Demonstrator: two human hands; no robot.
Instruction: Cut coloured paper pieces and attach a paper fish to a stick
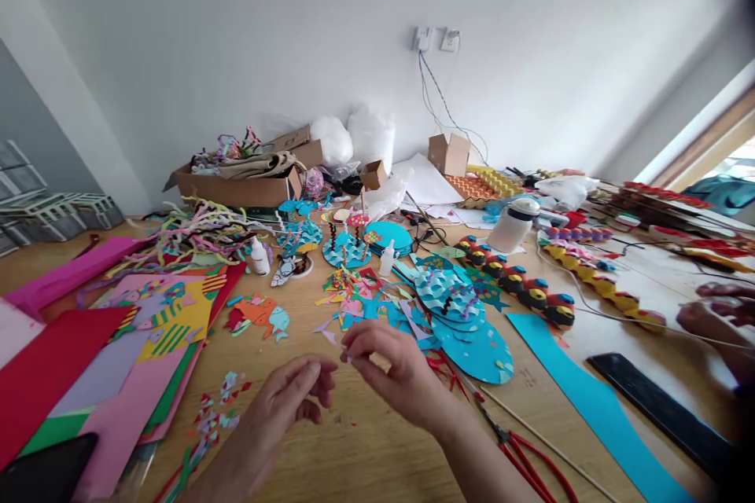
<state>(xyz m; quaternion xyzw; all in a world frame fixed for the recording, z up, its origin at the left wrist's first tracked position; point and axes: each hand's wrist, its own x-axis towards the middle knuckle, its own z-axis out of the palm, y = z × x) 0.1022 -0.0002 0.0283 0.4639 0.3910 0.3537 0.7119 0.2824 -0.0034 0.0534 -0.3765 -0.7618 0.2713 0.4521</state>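
Observation:
My right hand (386, 365) hovers over the middle of the table, thumb and forefinger pinched around a tiny pale bit too small to name. Just to its left is my left hand (298, 389), fingers loosely bent and apart, with nothing visible in them. Beyond both hands lie colourful paper scraps (354, 299). Orange and blue paper fish (259, 314) rest past my left hand. Small cut paper bits (215, 416) are scattered to its left. Red-handled scissors (507, 440) lie beside my right forearm, near blue paper discs decorated with waves (477, 346).
Stacked coloured paper (112, 385) covers the left side. Glue bottles (259, 257), pipe cleaners (200, 232) and a cardboard box (236, 190) stand farther back. At right are a blue paper strip (590, 401), painted egg-carton strips (524, 283), a jar (514, 226) and another person's hand (716, 322).

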